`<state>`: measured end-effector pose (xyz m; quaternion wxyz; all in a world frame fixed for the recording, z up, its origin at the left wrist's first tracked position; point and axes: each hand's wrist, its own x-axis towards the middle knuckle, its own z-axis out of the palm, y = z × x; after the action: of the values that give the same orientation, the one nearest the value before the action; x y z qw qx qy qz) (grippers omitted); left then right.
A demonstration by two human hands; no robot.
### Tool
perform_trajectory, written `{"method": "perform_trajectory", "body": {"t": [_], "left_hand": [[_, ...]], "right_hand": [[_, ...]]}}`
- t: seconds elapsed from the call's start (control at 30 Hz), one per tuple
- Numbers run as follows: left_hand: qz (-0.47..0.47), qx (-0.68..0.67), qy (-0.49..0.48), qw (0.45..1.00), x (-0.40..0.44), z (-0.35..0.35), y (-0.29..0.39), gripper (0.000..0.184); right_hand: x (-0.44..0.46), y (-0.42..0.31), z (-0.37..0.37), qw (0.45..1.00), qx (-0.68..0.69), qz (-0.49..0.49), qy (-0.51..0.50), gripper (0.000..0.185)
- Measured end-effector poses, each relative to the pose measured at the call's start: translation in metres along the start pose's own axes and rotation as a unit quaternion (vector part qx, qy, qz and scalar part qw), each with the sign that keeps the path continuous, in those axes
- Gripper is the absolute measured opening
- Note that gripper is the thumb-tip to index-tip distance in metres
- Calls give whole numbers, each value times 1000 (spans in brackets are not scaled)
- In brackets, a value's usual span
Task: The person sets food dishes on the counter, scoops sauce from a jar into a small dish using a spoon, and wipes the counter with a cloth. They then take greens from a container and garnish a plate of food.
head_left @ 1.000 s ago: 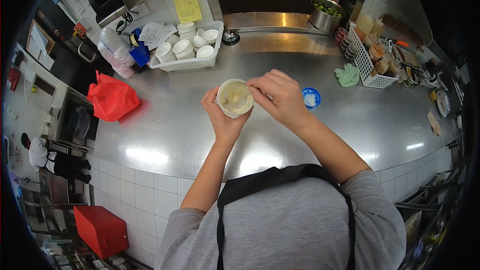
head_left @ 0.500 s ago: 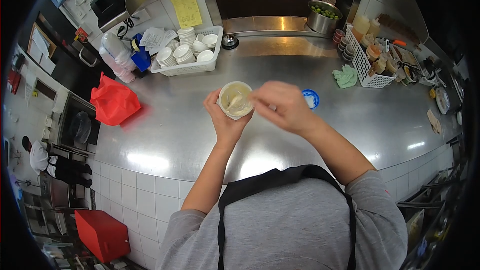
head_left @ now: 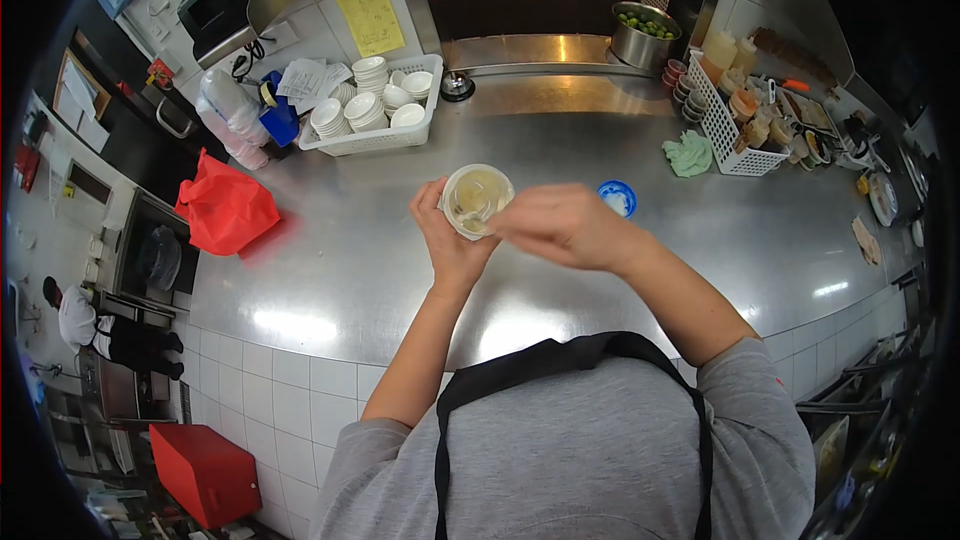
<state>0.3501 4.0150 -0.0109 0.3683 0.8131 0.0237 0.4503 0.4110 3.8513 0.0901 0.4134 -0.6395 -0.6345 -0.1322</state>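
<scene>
My left hand (head_left: 458, 248) is wrapped round a round plastic tub (head_left: 453, 220), holding it above the steel counter with its mouth toward me. Inside is a pale, creamy substance (head_left: 478, 188) smeared on the wall. Fingers pinched, my right hand (head_left: 565, 225) is at the tub's right rim. It grips what looks like a spoon (head_left: 474, 218), whose pale end dips into the tub; the handle is mostly hidden by the fingers. Just beyond my right hand, a blue lid (head_left: 618, 198) with white residue lies on the counter.
White dishes (head_left: 366, 110) fill a basket at back left, beside a call bell (head_left: 457, 87). A red bag (head_left: 228, 205) sits left. At right are a green cloth (head_left: 688, 154) and a condiment basket (head_left: 730, 145). A person (head_left: 100, 325) stands far left.
My right hand has moved slightly down and toward me, taking the spoon lower in the tub. My left hand keeps its hold with the tub only slightly shifted.
</scene>
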Motion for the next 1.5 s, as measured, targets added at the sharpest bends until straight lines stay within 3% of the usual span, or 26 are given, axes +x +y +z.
{"method": "perform_trajectory", "body": {"t": [0.1, 0.17, 0.23, 0.3, 0.4, 0.6, 0.77, 0.83, 1.03, 1.13, 1.3, 1.5], "left_hand": [[27, 34, -8, 999, 1, -2, 2, 85], [55, 17, -21, 998, 3, -1, 1, 85], [61, 24, -20, 998, 7, -5, 2, 85], [63, 29, -16, 997, 10, -5, 3, 86], [67, -2, -16, 998, 11, -6, 3, 87], [60, -17, -14, 998, 14, -6, 1, 90], [48, -31, -150, 987, 28, -15, 6, 90], [56, -26, -153, 986, 35, -20, 5, 88], [58, 8, -215, 975, 45, -30, 1, 85], [50, -10, -268, 962, 55, -36, 9, 84], [61, -40, -263, 962, 62, -39, 5, 84], [61, -39, -364, 929, 74, -44, 11, 83]], "right_hand": [[1, 6, -3, 998, -14, 51, 18, 16], [3, 4, 2, 999, 7, -33, -16, 16], [1, 1, 1, 999, 1, 1, -35, 17], [4, 6, -6, 992, -115, -4, 41, 21], [2, 12, 5, 985, -158, -59, 35, 24], [-4, 9, 3, 995, -77, -63, -30, 23], [11, 20, -10, 981, -180, -71, -14, 22], [7, 26, -12, 973, -220, -46, -52, 23], [-5, 16, -11, 990, -113, -16, -85, 18], [4, 24, -18, 980, -183, -36, -72, 17], [3, 13, -18, 979, -150, -40, -133, 15], [5, 19, -19, 971, -162, -69, -160, 12]]}}
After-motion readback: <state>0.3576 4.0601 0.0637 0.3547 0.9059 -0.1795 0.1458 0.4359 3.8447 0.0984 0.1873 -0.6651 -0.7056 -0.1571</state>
